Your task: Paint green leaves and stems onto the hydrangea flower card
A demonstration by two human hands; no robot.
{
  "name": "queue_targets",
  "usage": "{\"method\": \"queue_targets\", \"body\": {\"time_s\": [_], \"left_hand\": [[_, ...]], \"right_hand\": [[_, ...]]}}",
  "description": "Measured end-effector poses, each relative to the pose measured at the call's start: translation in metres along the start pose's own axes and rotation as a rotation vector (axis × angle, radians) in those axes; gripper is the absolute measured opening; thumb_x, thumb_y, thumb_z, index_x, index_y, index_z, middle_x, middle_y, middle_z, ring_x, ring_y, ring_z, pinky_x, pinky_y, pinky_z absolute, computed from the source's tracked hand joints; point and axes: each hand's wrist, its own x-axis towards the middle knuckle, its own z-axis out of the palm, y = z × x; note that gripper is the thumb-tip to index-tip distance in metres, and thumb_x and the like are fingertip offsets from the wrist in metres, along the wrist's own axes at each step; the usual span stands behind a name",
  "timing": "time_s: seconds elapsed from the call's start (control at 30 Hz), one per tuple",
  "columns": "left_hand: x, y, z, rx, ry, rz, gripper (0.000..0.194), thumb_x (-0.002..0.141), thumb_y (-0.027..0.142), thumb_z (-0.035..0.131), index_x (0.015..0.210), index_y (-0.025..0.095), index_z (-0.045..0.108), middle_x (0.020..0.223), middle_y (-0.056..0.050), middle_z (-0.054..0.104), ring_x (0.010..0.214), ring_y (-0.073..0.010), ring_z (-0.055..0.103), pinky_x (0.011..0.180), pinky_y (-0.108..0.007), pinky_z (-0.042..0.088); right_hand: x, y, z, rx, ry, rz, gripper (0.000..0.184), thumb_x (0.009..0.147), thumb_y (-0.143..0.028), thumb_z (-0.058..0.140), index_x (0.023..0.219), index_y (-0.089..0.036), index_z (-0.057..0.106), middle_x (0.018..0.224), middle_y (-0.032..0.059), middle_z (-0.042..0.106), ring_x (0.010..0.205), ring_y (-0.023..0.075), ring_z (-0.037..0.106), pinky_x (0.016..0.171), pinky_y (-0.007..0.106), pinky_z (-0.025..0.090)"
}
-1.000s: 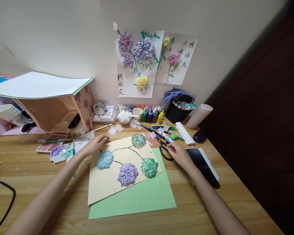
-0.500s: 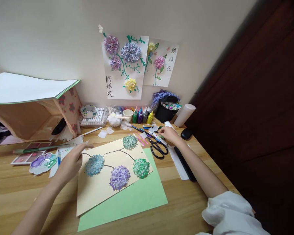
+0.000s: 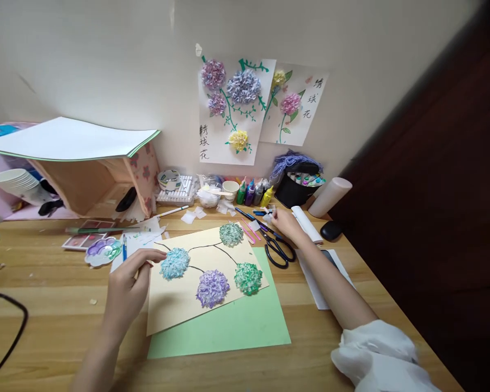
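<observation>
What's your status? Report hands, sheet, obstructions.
Left hand by blue flower; right hand among pens. Cream sheet atop green paper. Black scissors near right forearm.

Bare left hand (image 3: 128,280) hovers over the cream sheet's left edge, fingers bent, as the right arm (image 3: 330,280) stretches forward beyond its right corner.
</observation>
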Motion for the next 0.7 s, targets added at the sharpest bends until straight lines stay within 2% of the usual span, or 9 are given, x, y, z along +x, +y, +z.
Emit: {"method": "queue_targets", "body": {"time_s": [0.1, 0.17, 0.2, 0.3, 0.33, 0.4, 0.47, 0.53, 0.7], "left_hand": [[-0.012, 0.011, 0.007, -0.016, 0.001, -0.045, 0.026, 0.086, 0.015, 0.037, 0.086, 0.022, 0.063, 0.083, -0.001, 0.066, 0.076, -0.0147, 0.061, 0.067, -0.026, 0.049], [-0.017, 0.021, 0.017, -0.035, -0.035, -0.043, 0.024, 0.089, 0.018, 0.038, 0.094, 0.021, 0.062, 0.086, -0.002, 0.065, 0.078, -0.0153, 0.061, 0.069, -0.027, 0.049], [-0.019, 0.027, 0.024, -0.045, -0.055, -0.023, 0.023, 0.091, 0.021, 0.039, 0.100, 0.022, 0.060, 0.092, -0.004, 0.065, 0.083, -0.0160, 0.062, 0.071, -0.028, 0.050], [-0.023, 0.045, 0.045, 0.016, -0.155, 0.137, 0.029, 0.092, 0.027, 0.044, 0.120, 0.023, 0.050, 0.110, -0.009, 0.062, 0.099, -0.0197, 0.059, 0.080, -0.033, 0.050], [-0.024, 0.050, 0.052, 0.055, -0.200, 0.194, 0.032, 0.091, 0.029, 0.047, 0.122, 0.022, 0.048, 0.112, -0.010, 0.061, 0.102, -0.0214, 0.057, 0.081, -0.035, 0.049], [-0.025, 0.057, 0.063, 0.137, -0.282, 0.281, 0.025, 0.091, 0.032, 0.047, 0.113, 0.020, 0.052, 0.099, -0.009, 0.062, 0.089, -0.0212, 0.058, 0.071, -0.034, 0.048], [-0.026, 0.059, 0.069, 0.216, -0.321, 0.324, 0.019, 0.094, 0.032, 0.042, 0.097, 0.019, 0.056, 0.084, -0.006, 0.060, 0.074, -0.0190, 0.055, 0.060, -0.031, 0.043], [-0.025, 0.058, 0.070, 0.275, -0.308, 0.352, 0.024, 0.095, 0.031, 0.037, 0.086, 0.018, 0.055, 0.077, -0.004, 0.057, 0.068, -0.0177, 0.051, 0.055, -0.030, 0.037], [-0.023, 0.057, 0.060, 0.266, -0.250, 0.423, 0.027, 0.096, 0.032, 0.036, 0.079, 0.019, 0.051, 0.071, -0.003, 0.056, 0.063, -0.0160, 0.047, 0.053, -0.029, 0.032]], "right_hand": [[-0.012, -0.023, -0.017, 0.110, 0.031, -0.121, 0.024, 0.094, -0.027, 0.041, 0.107, -0.014, 0.056, 0.099, 0.0095, 0.067, 0.094, 0.0183, 0.063, 0.082, 0.031, 0.048], [-0.031, -0.047, -0.027, 0.174, -0.006, -0.233, 0.025, 0.094, -0.034, 0.041, 0.105, -0.018, 0.056, 0.096, 0.0045, 0.069, 0.090, 0.0158, 0.064, 0.079, 0.027, 0.047], [-0.042, -0.060, -0.030, 0.203, -0.071, -0.315, 0.024, 0.092, -0.038, 0.044, 0.101, -0.020, 0.058, 0.091, 0.0022, 0.069, 0.085, 0.0151, 0.064, 0.076, 0.025, 0.047], [-0.078, -0.095, -0.033, 0.203, -0.401, -0.730, 0.023, 0.091, -0.036, 0.047, 0.099, -0.021, 0.062, 0.091, 0.0029, 0.068, 0.080, 0.0146, 0.063, 0.071, 0.025, 0.046], [-0.089, -0.104, -0.031, 0.163, -0.421, -0.822, 0.022, 0.092, -0.034, 0.047, 0.098, -0.020, 0.063, 0.091, 0.0041, 0.068, 0.082, 0.0152, 0.063, 0.072, 0.026, 0.046], [-0.106, -0.116, -0.026, 0.032, -0.400, -0.932, 0.023, 0.093, -0.030, 0.044, 0.095, -0.019, 0.064, 0.086, 0.0063, 0.068, 0.081, 0.0169, 0.062, 0.071, 0.027, 0.044], [-0.117, -0.120, -0.022, -0.049, -0.365, -0.959, 0.023, 0.094, -0.027, 0.042, 0.096, -0.018, 0.063, 0.082, 0.0067, 0.066, 0.078, 0.0171, 0.061, 0.066, 0.026, 0.043], [-0.123, -0.118, -0.023, -0.032, -0.351, -0.925, 0.022, 0.094, -0.026, 0.041, 0.099, -0.018, 0.061, 0.084, 0.0064, 0.066, 0.077, 0.0167, 0.060, 0.066, 0.026, 0.043], [-0.133, -0.100, -0.035, 0.374, -0.453, -0.728, 0.017, 0.091, -0.031, 0.048, 0.097, -0.020, 0.059, 0.090, 0.0055, 0.065, 0.080, 0.0146, 0.061, 0.071, 0.025, 0.046]]}}
